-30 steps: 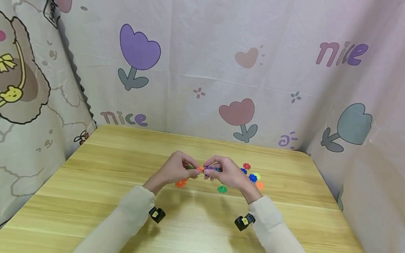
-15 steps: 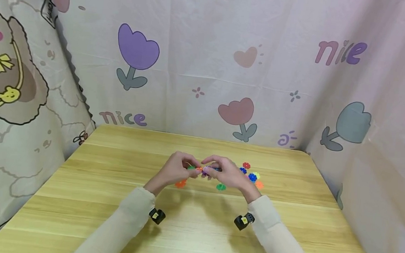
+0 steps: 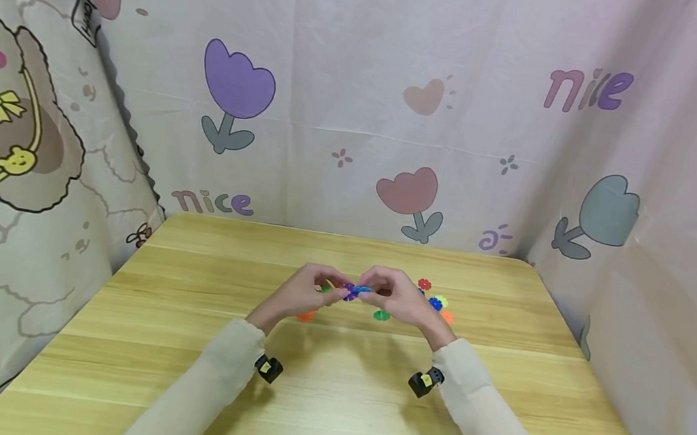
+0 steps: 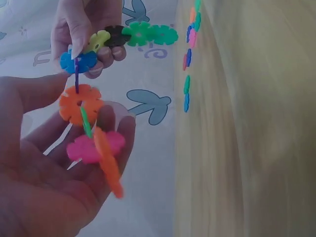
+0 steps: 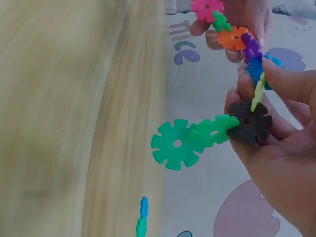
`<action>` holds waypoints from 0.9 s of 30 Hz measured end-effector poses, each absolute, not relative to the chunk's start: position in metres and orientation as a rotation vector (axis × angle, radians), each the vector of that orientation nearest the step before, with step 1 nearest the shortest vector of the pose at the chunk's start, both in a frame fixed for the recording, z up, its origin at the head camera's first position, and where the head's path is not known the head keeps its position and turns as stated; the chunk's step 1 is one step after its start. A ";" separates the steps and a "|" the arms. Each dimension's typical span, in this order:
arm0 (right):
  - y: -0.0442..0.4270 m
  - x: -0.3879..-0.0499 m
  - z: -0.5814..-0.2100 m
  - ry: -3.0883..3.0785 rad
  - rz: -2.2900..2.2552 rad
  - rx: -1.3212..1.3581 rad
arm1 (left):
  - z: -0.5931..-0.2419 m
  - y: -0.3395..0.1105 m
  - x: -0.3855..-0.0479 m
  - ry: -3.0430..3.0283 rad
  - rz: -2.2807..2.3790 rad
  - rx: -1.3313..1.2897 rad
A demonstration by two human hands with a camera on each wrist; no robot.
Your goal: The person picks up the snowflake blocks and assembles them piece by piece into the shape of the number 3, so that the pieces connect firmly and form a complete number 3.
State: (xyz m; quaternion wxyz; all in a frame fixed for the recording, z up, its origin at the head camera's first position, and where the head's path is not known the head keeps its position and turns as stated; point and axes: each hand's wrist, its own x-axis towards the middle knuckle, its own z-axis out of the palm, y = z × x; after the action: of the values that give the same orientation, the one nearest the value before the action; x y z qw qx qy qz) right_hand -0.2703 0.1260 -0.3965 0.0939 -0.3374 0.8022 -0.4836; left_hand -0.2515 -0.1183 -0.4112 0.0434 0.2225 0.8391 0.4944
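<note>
Head view: above the wood-grain bench (image 3: 333,407), nearer its far edge, the left hand (image 3: 302,292) and right hand (image 3: 401,299) pinch a chain of multicoloured notched plastic discs (image 3: 350,292) by its orange disc (image 4: 68,105) and blue disc (image 4: 88,60), apparently steadying the purple disc (image 5: 252,47) between.

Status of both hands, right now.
Left hand: closed, holding the disc chain near its purple disc.
Right hand: closed, pinching the same chain's blue disc.
</note>
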 end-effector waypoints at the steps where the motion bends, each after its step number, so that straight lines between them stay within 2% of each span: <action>1: 0.125 -0.270 -0.396 2.383 -1.433 -1.015 | -0.410 -0.117 -0.252 2.568 1.498 0.696; 10: 0.121 -0.269 -0.397 2.375 -1.435 -1.036 | -0.410 -0.113 -0.252 2.569 1.500 0.678; 27: 0.113 -0.263 -0.401 2.521 -1.643 -0.702 | -0.405 -0.109 -0.248 2.550 1.537 0.586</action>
State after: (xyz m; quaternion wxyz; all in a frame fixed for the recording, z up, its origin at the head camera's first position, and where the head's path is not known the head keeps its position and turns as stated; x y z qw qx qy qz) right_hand -0.2629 0.1133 -0.4014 0.0260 -0.2270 0.8156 -0.5316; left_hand -0.2478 -0.1086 -0.4050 0.0533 0.1930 0.8391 0.5057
